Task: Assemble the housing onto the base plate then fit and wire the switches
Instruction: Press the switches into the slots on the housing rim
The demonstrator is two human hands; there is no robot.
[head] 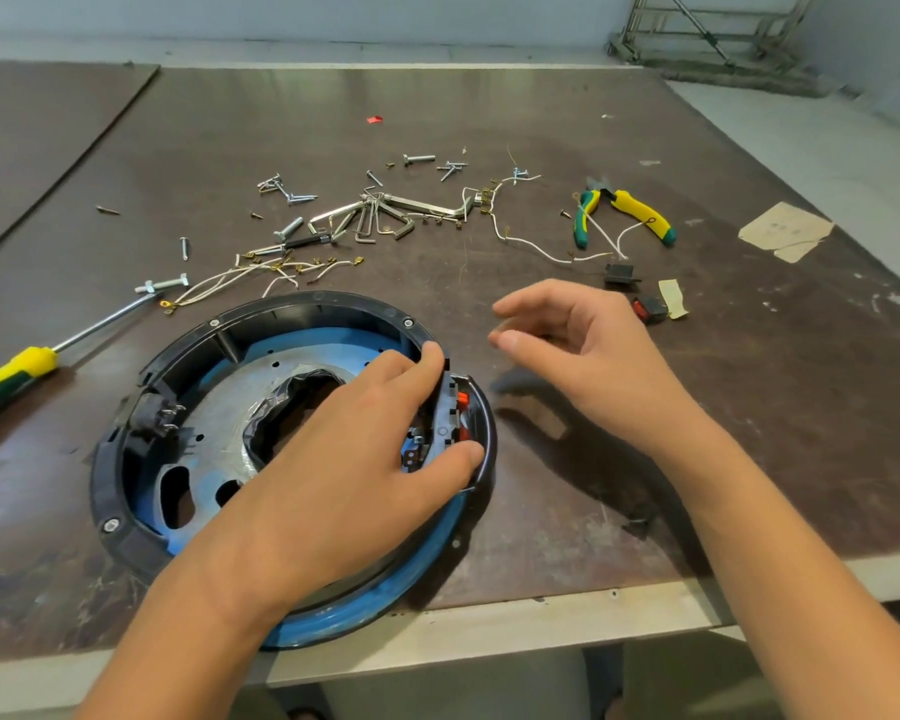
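A black ring housing [302,306] sits on a round blue base plate [333,615] at the table's near edge. My left hand [354,459] lies across the plate, with thumb and fingers gripping the black switch panel [450,407] on the housing's right side. Red switches show in that panel. My right hand [578,345] hovers just right of the housing, fingers apart and empty. Two loose switches, one black [619,275] with white wires and one red [648,309], lie beyond the right hand. A black socket [152,413] is fitted in the housing's left wall.
A yellow-green screwdriver [17,371] lies at the left. Yellow-green pliers [624,210] lie at the back right. Loose bolts, hex keys [375,215] and white terminal wires [261,275] are scattered behind the housing. A small black clip [640,522] lies near the front edge.
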